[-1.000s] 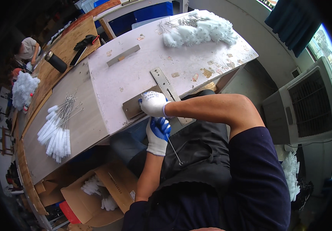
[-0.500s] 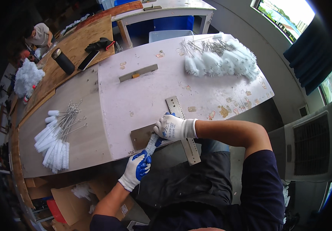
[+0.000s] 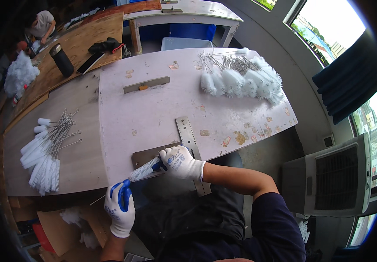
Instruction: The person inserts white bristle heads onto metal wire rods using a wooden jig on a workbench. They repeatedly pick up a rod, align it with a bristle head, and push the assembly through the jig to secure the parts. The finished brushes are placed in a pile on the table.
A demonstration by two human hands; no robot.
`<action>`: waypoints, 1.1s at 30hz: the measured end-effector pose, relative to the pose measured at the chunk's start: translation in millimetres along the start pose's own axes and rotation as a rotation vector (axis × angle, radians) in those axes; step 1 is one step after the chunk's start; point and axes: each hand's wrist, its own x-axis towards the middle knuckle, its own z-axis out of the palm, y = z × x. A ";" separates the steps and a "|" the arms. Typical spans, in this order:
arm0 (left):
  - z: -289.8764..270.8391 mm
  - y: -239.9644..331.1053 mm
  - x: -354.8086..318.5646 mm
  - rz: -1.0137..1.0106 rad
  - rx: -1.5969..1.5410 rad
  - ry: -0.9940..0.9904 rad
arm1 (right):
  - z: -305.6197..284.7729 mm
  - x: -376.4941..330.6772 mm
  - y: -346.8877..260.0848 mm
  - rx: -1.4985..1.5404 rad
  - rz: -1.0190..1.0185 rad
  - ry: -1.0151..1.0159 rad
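One white brush (image 3: 143, 171) is held at the near edge of the tabletop (image 3: 153, 115): left hand (image 3: 120, 209) closed on its wire stem (image 3: 97, 201), right hand (image 3: 179, 163) gripping its bristled end, an opposed hold that likely keeps it steady.

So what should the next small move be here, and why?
Probably ease the right hand off the brush: the left hand appears to grip its wire handle while the right holds the bristled end, so one hand could likely support it.

Blue lettering (image 3: 178, 159) marks the white glove (image 3: 192, 168) on the right hand (image 3: 177, 162).
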 end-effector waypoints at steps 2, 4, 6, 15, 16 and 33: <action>9.0 9.5 -21.5 -0.565 -0.474 -0.079 | -2.9 3.1 -9.5 0.025 0.031 0.003; 30.8 5.3 -13.8 -0.825 -0.791 -0.126 | 6.2 -1.1 -11.1 0.088 0.107 0.070; 58.9 -10.4 -2.0 -0.883 -0.922 0.013 | 10.1 -5.1 -11.7 0.124 0.183 0.113; 111.7 -23.7 81.9 -0.890 -1.380 0.576 | 3.8 8.2 -1.6 -0.005 0.028 0.002; 116.7 -29.2 89.1 -0.911 -1.369 0.563 | 0.7 9.7 6.7 -0.033 -0.049 0.016; 168.1 -28.8 170.8 -0.936 -1.096 -0.074 | 12.0 10.6 13.3 0.094 -0.073 0.224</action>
